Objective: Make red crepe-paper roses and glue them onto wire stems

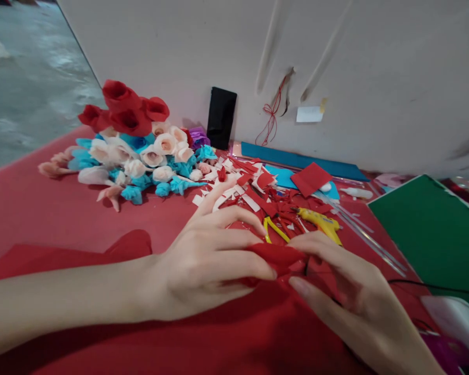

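Note:
A piece of red crepe paper (275, 255), curved like a petal, is between my two hands near the table's front. From the left, my left hand (207, 255) grips it with bent fingers, while one finger stretches out toward the paper scraps. My right hand (344, 281) holds its right end, thumb and fingers curled round it; the fingertips are partly hidden. Just beyond the paper lie a tool with yellow handles (275, 230) and a yellow hot glue gun (320, 223). Below my hands spreads a large red sheet (219, 341).
Finished paper flowers (152, 155) in red, white and blue are heaped at the back left. Red and white scraps (254, 190) cover the middle. A black phone (221, 117) leans on the wall. To the right are clear sticks (369, 237) and a green board (433, 234).

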`<state>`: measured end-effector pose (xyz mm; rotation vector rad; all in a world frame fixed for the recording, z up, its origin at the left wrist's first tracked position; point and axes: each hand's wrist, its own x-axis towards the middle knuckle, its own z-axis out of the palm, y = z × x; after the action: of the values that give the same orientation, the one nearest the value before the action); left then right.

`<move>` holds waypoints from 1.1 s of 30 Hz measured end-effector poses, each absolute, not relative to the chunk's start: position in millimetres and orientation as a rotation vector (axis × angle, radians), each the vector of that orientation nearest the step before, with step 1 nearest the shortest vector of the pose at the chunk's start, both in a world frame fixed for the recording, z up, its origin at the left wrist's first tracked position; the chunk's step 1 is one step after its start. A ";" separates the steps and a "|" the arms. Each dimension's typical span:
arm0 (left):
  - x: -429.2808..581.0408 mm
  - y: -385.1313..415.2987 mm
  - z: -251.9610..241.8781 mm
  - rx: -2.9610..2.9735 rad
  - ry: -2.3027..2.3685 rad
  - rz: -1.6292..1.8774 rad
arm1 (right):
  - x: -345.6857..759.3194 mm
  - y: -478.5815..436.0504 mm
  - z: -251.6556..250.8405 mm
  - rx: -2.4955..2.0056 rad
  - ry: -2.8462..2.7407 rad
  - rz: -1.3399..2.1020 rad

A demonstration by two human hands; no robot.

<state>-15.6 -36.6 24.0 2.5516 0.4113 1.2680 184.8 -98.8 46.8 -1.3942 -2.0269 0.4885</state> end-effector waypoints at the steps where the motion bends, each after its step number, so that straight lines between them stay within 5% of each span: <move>1: -15.1 -36.4 23.4 2.542 0.406 1.264 | 184.9 -98.3 45.2 -1.398 -1.984 0.597; 16: -10.6 -37.0 20.3 2.157 0.644 1.097 | 175.1 -91.8 32.7 -1.222 -1.122 1.666; 33: -2.9 -37.4 19.1 1.843 0.650 1.017 | 161.1 -95.1 28.7 -1.023 -0.942 1.750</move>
<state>-2.9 -37.4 19.1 1.8434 0.6498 1.0172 161.1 -95.1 28.7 -1.0225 -0.9417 1.7499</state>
